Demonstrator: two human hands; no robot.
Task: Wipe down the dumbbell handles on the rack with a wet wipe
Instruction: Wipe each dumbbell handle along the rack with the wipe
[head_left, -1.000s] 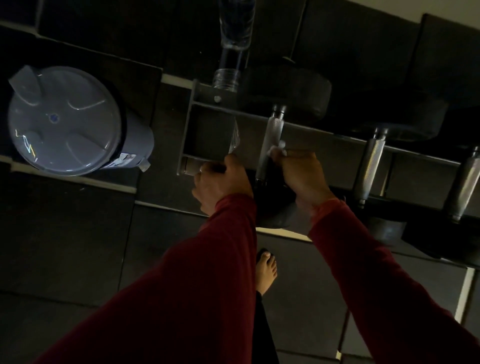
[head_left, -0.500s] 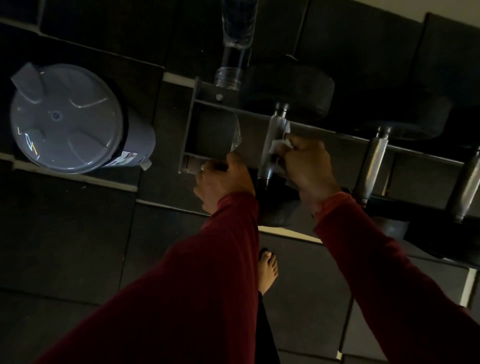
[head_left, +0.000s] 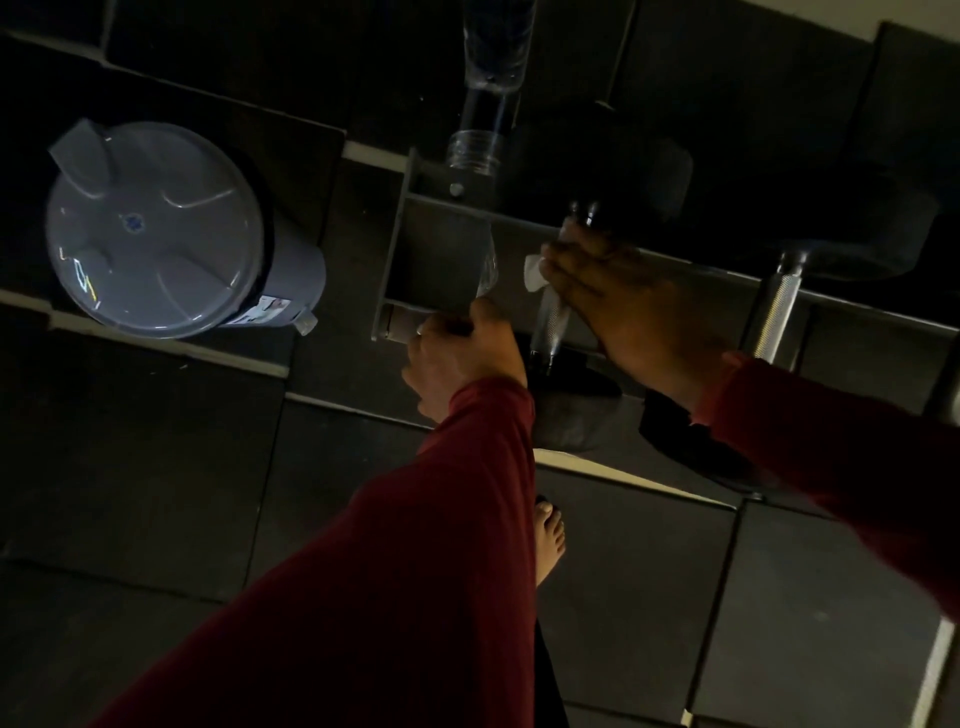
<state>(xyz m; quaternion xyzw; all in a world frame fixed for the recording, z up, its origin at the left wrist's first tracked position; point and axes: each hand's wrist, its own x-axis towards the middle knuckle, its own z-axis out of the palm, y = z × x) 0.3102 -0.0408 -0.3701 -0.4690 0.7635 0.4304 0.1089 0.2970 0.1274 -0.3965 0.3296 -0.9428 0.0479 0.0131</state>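
Observation:
A grey metal rack (head_left: 441, 249) holds black dumbbells with knurled steel handles. My right hand (head_left: 628, 306) grips a white wet wipe (head_left: 534, 271) wrapped on the far part of the leftmost handle (head_left: 551, 322), close to the far weight head (head_left: 613, 171). My left hand (head_left: 457, 353) grips the rack's near rail at its left end. A second dumbbell handle (head_left: 779, 306) lies to the right, untouched. Both arms wear dark red sleeves.
A grey lidded bin (head_left: 156, 228) stands on the dark floor mats to the left of the rack. A clear plastic bottle (head_left: 488, 104) lies behind the rack's left end. My bare foot (head_left: 549, 540) is on the mat below the rack.
My right hand has slid the wipe along the leftmost handle from its near end to its far end. My left hand has stayed on the rail.

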